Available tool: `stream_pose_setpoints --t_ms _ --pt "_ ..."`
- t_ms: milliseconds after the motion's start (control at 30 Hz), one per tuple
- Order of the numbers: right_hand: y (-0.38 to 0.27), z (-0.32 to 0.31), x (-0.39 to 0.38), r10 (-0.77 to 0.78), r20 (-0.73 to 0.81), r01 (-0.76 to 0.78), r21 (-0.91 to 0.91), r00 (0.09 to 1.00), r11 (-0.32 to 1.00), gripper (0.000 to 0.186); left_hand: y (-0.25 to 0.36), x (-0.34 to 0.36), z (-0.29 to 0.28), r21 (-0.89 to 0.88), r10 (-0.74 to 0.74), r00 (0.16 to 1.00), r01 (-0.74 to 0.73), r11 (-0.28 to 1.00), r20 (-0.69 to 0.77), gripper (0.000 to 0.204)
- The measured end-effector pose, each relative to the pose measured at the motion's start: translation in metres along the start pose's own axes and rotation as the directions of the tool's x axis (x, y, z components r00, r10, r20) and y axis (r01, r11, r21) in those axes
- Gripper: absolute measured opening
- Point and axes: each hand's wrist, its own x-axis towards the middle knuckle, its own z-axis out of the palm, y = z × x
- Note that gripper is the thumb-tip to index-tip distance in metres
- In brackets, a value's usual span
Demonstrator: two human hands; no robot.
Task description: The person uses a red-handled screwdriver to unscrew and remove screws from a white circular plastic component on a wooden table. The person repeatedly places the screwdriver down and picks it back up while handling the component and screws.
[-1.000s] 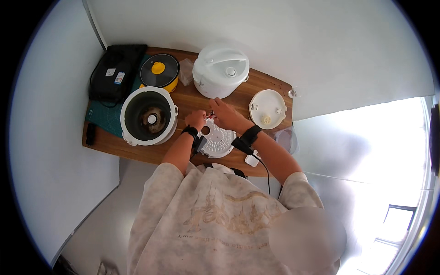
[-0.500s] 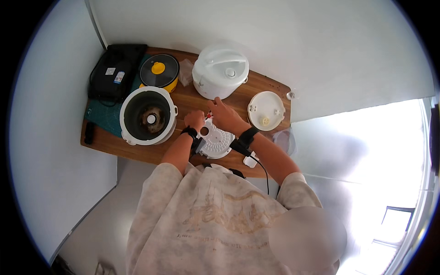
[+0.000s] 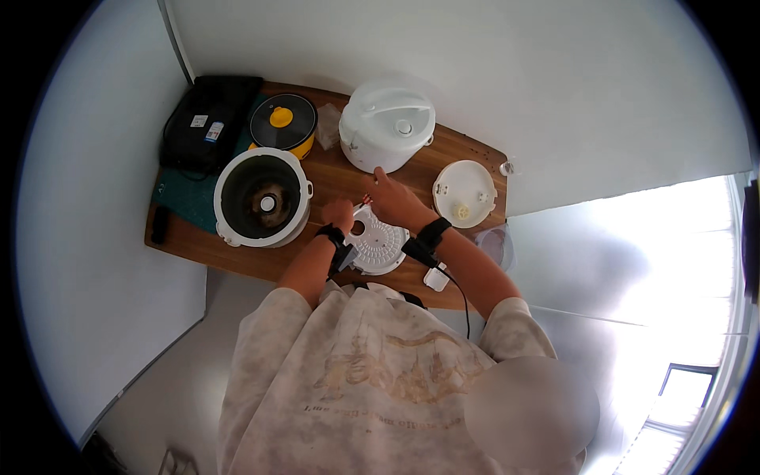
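Observation:
A round white slotted plate (image 3: 380, 245), which looks like the vented base of a rice cooker, rests on the table in front of me. At its far edge, my right hand (image 3: 393, 199) is closed around a small, thin red tool (image 3: 366, 199), perhaps a screwdriver; most of it is covered by the fingers. My left hand (image 3: 339, 214) curls close beside the plate's upper left edge and the tool's end. Its fingers are partly hidden, and what they hold, if anything, does not show. Left of that hand stands an open white cooker body (image 3: 302, 226) with a dark, stained inside.
Beyond my hands stands a lidded white rice cooker (image 3: 368, 146). A round white cover (image 3: 451, 186) and a small white part (image 3: 435, 277) lie to the right. Far left are a yellow pot with a dark lid (image 3: 297, 131), a black case (image 3: 194, 142) and a green mat (image 3: 186, 202).
The whole view has shifted slightly. Both hands stay at the plate's far edge, and the right hand still grips the red tool.

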Motion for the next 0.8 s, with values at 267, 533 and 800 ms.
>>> stream_pose_setpoints --t_ms 267,533,800 --pt "-0.002 0.008 0.009 0.119 -0.036 -0.113 0.129 0.992 0.985 0.033 0.002 -0.003 0.004 0.018 -0.058 0.998 0.057 0.998 0.017 0.011" --pt "-0.018 -0.028 0.012 0.296 0.104 -0.284 -0.111 0.950 0.952 0.033 -0.003 0.006 0.014 0.033 -0.039 0.998 0.037 0.999 0.056 0.026" --pt "-0.011 -0.002 0.006 0.120 -0.055 -0.123 -0.060 0.991 0.991 0.026 -0.002 -0.015 0.003 -0.037 -0.006 1.000 0.005 0.999 -0.021 0.014"
